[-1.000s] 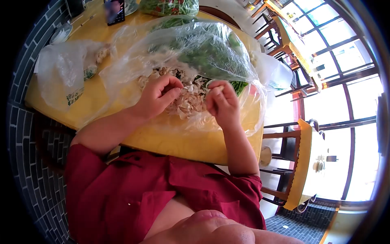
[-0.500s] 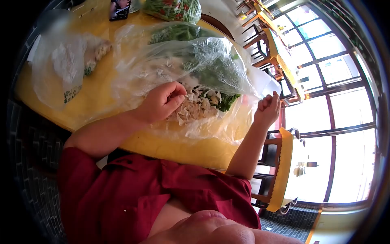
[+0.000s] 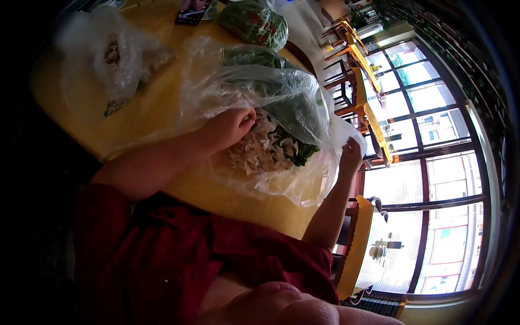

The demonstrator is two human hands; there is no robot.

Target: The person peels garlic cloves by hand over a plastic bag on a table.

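Note:
A large clear plastic bag (image 3: 295,97) lies spread on the yellow-covered table, its mouth facing me. Pale, papery flakes (image 3: 257,149) spill at the mouth, with dark green leaves (image 3: 304,154) to their right. At the left of the mouth, my left hand (image 3: 234,129) is closed with its fingertips on the upper edge of the plastic. My right hand (image 3: 351,154) is raised at the bag's right side, fingers bent and pinched on the plastic there. Exactly how much film each hand holds is hard to see.
Another clear bag (image 3: 122,67) with pale pieces lies at the left. Behind stand a phone (image 3: 192,12) and a bag of red and green vegetables (image 3: 254,24). The yellow table (image 3: 200,189) reaches my body. More tables (image 3: 374,132) and windows are at the right.
The view has tilted, shifting the table's contents right and down, and the picture is darker. The bag's mouth stands a little wider, and my right hand sits closer against the plastic.

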